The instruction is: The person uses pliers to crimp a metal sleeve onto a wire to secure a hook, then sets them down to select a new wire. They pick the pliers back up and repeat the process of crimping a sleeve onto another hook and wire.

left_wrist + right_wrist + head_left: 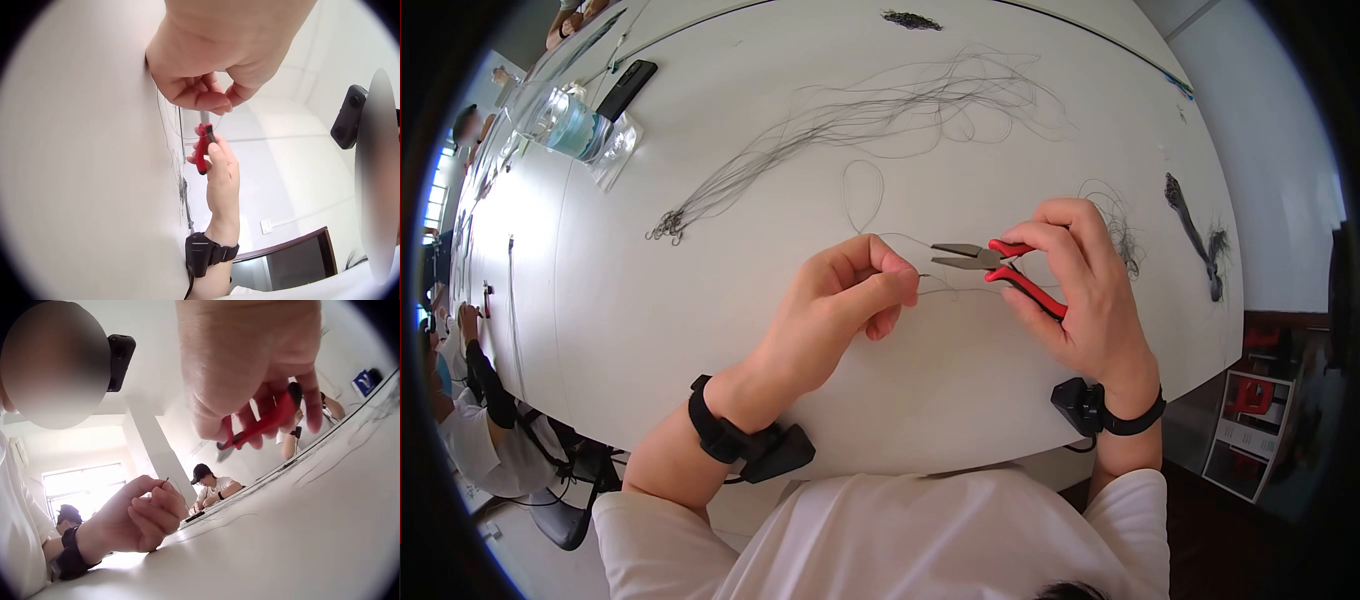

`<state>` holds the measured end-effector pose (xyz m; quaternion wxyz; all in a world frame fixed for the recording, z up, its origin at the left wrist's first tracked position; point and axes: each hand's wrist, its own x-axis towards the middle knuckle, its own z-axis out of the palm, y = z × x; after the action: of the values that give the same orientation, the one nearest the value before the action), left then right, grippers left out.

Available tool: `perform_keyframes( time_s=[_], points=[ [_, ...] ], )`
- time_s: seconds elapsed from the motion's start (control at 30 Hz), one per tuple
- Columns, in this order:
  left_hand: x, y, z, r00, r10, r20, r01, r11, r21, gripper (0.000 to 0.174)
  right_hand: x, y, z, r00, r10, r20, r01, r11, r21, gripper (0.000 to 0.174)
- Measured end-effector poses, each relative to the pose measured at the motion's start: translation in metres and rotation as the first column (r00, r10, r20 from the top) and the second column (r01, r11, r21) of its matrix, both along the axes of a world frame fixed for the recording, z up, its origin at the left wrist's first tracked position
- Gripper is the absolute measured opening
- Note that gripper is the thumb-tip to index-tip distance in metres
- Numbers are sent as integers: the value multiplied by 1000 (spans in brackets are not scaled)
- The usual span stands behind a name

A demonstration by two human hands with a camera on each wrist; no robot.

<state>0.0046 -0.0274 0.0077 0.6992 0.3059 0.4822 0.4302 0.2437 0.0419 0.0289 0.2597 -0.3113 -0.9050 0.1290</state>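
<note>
My left hand (pixel 835 305) pinches a thin dark line (pixel 955 290) between thumb and forefinger. A small dark tip (pixel 165 481) pokes out of that pinch; most of it is hidden by the fingers. From the same fingers a loop of line rises over the white table. My right hand (pixel 1090 285) grips pliers (pixel 980 258) with red handles, their grey jaws parted and pointing left. The plier tips are just right of the left fingertips, with nothing visible between them. In the left wrist view, line crosses in front of the pliers (pixel 203 150).
Beyond the hands lies a long bundle of lines (pixel 830 125), with several fish hooks (pixel 668 226) at its left end. Dark bundles (pixel 1190 225) lie at the right, another pile (pixel 911 20) at the back. A plastic container (pixel 565 122) and black phone (pixel 627 90) are far left.
</note>
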Motion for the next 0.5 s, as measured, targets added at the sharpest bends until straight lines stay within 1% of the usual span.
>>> perform_keyframes(
  time_s=[0.03,0.1,0.13,0.2,0.3,0.5],
  points=[
    [-1,0,0,1000,1,21,-1,1000,-10,10,-1,1,1,1000,6,0,-6,1000,0,37],
    [-1,0,-1,999,6,32,-6,1000,-8,10,-1,5,2,999,33,35,-38,985,170,38],
    [-1,0,-1,999,5,42,-5,1000,-7,10,1,5,2,999,35,37,-41,985,169,38],
    [-1,0,-2,999,6,49,-6,1000,-6,10,3,6,1,999,22,50,-34,967,254,40],
    [-1,1,-2,999,8,52,-8,1000,-9,10,0,4,3,997,45,60,-59,960,274,40],
    [0,0,-1,999,14,46,-13,1000,-11,10,-2,1,1,996,24,82,-50,942,331,40]
  ],
)
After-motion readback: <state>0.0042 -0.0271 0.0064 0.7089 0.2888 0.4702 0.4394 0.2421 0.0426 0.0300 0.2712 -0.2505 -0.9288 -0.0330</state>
